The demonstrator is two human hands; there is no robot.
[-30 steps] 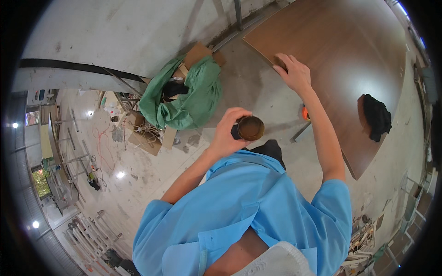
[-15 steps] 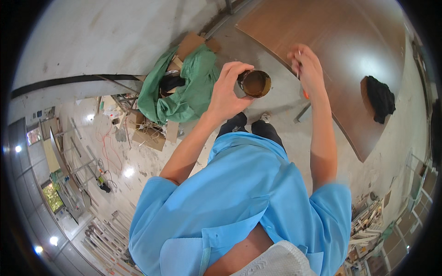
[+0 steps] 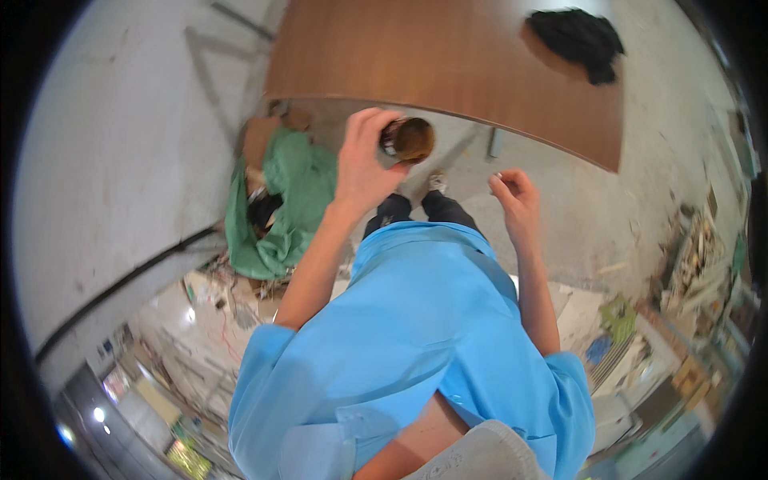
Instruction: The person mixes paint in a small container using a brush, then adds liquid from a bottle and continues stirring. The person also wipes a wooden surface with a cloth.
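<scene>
My left hand (image 3: 370,164) is wrapped round the side of a small round open can (image 3: 414,140), dark on the outside and brown inside. The can is tilted, so its mouth faces me, a little in front of the near edge of a brown wooden tabletop (image 3: 448,60). Off to the right, lower than the can and apart from it, my right hand (image 3: 518,200) has its thumb and fingers pinched together. Something small and whitish shows at those fingertips, too small to name. On the tabletop's far right lies a crumpled black cloth (image 3: 578,42).
A green sack (image 3: 300,180) with scraps in and around it stands on the floor to the left, by a white wall (image 3: 120,136). A table leg (image 3: 495,142) shows under the tabletop. Piled wood strips (image 3: 692,264) lie at the far right.
My view has turned, so the tabletop now spans straight ahead. My right hand has come down from near the table edge, still pinched. My left hand keeps hold of the can.
</scene>
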